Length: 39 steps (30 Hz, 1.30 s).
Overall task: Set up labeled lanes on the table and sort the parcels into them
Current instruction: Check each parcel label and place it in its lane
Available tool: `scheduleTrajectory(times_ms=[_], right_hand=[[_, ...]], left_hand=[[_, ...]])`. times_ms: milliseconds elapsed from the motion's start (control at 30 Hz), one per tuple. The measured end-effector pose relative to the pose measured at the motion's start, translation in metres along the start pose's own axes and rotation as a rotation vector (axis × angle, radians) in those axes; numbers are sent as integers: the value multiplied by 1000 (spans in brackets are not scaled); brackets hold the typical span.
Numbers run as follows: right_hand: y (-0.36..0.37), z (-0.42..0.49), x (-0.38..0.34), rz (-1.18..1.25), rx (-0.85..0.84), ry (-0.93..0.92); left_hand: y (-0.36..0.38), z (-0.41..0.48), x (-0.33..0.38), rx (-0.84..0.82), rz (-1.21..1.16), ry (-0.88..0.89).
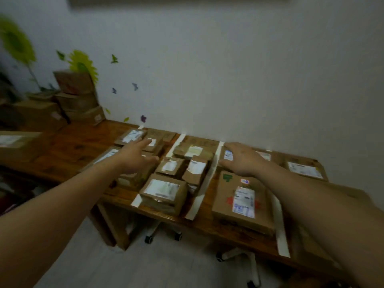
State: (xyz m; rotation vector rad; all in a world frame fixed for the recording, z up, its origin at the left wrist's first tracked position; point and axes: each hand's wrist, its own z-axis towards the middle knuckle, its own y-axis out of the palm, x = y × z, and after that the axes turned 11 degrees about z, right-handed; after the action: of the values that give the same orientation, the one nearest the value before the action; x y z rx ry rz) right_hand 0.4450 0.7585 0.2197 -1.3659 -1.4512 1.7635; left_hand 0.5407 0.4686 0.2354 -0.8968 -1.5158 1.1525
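Reaching toward twelve o'clock, left hand [135, 156] and right hand [241, 161] spread empty fingers; cardboard parcels [164, 190] look stiff, light: take opposite edges.

Table [79, 146] against wall [228, 69]. Tape strips [209, 179] run front to back, parcels [164, 190] between them. Box stack [79, 94] on far left end. Chair wheels [148, 239] under table.
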Motion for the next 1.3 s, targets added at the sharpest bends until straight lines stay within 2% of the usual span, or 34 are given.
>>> scheduleTrajectory(times_ms=[267,500,733,933,1067,1300], right_hand=[[54,135,-128,67,-93,-195],[95,265,-263,96,-195,-404],[163,348,-399,72,-325,-533],[226,408,-509,56,-348,-510],[267,438,-576,72,-375,-430],[315,485,-653,99,-424,-313]], left_hand=[[-38,33,-154,6,70,-259],[-88,68,-282,67,11,-516],[-111,75,-427,82,30,-646],[-137,111,-560,120,17,-645],[-154,129,-637,68,-6,-611],[-171,188,-758,28,-7,-567]])
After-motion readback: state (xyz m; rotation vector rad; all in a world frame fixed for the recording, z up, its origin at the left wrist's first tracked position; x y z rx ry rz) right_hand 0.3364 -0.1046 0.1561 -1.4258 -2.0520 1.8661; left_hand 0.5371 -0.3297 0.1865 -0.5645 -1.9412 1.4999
